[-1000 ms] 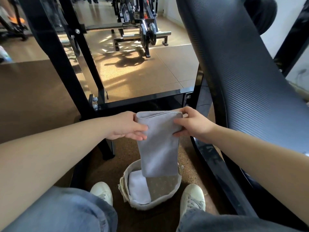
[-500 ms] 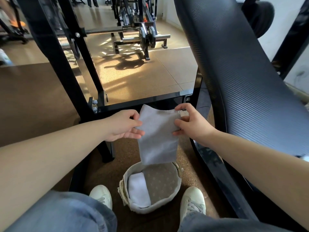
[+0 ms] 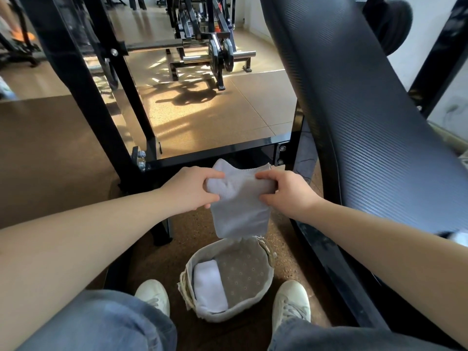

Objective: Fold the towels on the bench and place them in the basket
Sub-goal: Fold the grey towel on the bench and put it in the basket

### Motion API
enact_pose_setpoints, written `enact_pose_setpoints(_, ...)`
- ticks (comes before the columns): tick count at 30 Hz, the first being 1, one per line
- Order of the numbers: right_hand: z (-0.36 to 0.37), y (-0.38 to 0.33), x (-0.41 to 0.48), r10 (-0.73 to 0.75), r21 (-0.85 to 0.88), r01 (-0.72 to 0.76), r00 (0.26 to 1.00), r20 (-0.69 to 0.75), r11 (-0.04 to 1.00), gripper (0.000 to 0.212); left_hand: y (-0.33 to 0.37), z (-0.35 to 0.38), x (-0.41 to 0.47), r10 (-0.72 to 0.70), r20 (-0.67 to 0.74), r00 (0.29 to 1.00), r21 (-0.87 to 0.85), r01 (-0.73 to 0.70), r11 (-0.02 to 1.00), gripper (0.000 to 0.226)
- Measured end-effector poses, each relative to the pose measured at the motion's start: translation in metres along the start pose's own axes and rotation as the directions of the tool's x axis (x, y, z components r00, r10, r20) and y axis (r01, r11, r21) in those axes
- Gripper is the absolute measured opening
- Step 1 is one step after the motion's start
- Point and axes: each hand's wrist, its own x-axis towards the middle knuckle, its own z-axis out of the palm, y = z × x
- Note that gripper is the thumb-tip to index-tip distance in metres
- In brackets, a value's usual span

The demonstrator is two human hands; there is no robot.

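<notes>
Sitting with both arms stretched out, this person's got a grey towel (image 3: 240,211) up in the air. The left hand (image 3: 192,191) has its fingers (image 3: 215,175) curled in, pinching the top left of the cloth. The right hand (image 3: 286,193) pinches the top right the same way, so the towel is bunched between the two sets of fingers and the rest hangs below them. Straight down under the fingers, on the floor between two white shoes (image 3: 291,302), sits the basket (image 3: 228,318) with a folded white towel (image 3: 209,287) in its left half. The black bench surface (image 3: 354,110) rises off to the right of the fingers.
</notes>
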Motion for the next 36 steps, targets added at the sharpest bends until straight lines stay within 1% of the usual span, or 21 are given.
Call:
enact_pose_setpoints(3, 0.0, 0.002, 0.0, -0.004, -0.019, 0.003, 0.999, -0.049, 1.0, 0.052, 0.003, 0.0, 0.0, 0.044, -0.052, 0.998, 0.072, -0.04, 0.997, 0.052)
enact_pose_setpoints(5, -0.002, 0.003, 0.001, -0.017, -0.011, 0.016, 0.998, -0.065, 1.0, 0.047, 0.003, -0.002, 0.002, 0.045, -0.08, 0.996, 0.118, -0.036, 0.992, 0.041)
enact_pose_setpoints(9, -0.002, 0.002, 0.001, -0.025, -0.004, 0.025, 0.999, -0.043, 1.0, 0.034, 0.005, -0.004, 0.004, 0.048, -0.083, 0.995, 0.144, -0.036, 0.989, 0.02)
enact_pose_setpoints(16, -0.001, 0.004, 0.005, 0.019, -0.113, -0.016, 0.999, 0.026, 0.993, 0.021, 0.001, -0.001, 0.009, 0.03, -0.043, 0.999, 0.162, -0.022, 0.986, 0.012)
enact_pose_setpoints(21, -0.001, 0.01, 0.009, 0.011, -0.114, -0.011, 1.0, 0.005, 0.993, 0.012, -0.001, 0.002, 0.011, 0.016, -0.057, 0.998, 0.088, -0.01, 0.996, 0.011)
enact_pose_setpoints(23, -0.002, 0.012, 0.01, 0.035, -0.06, -0.035, 0.999, 0.008, 0.998, 0.01, -0.003, 0.002, 0.012, 0.009, -0.052, 0.999, 0.031, -0.008, 0.999, 0.007)
enact_pose_setpoints(25, -0.004, 0.011, 0.009, 0.068, 0.099, -0.07, 0.997, 0.025, 0.993, 0.014, -0.005, 0.002, 0.011, 0.007, -0.039, 0.999, -0.058, -0.01, 0.998, 0.017)
enact_pose_setpoints(27, -0.005, 0.009, 0.01, 0.089, 0.264, -0.093, 0.996, 0.029, 0.96, 0.023, -0.007, -0.001, 0.01, -0.045, -0.028, 0.999, -0.2, 0.038, 0.979, 0.007)
enact_pose_setpoints(29, -0.005, 0.009, 0.012, 0.108, 0.361, -0.113, 0.994, 0.034, 0.926, 0.028, -0.008, -0.004, 0.008, -0.099, -0.023, 0.995, -0.331, 0.086, 0.94, 0.011)
enact_pose_setpoints(30, -0.004, 0.009, 0.012, 0.116, 0.416, -0.125, 0.992, 0.048, 0.901, 0.029, -0.009, -0.004, 0.009, -0.108, -0.023, 0.994, -0.364, 0.092, 0.927, 0.011)
enact_pose_setpoints(33, -0.001, 0.011, 0.015, 0.15, 0.54, -0.172, 0.985, 0.084, 0.824, 0.029, -0.007, -0.004, 0.007, -0.105, -0.042, 0.994, -0.384, 0.081, 0.92, 0.014)
enact_pose_setpoints(36, -0.001, 0.012, 0.015, 0.182, 0.58, -0.189, 0.981, 0.071, 0.793, 0.03, -0.006, -0.003, 0.007, -0.112, -0.061, 0.992, -0.361, 0.082, 0.929, 0.02)
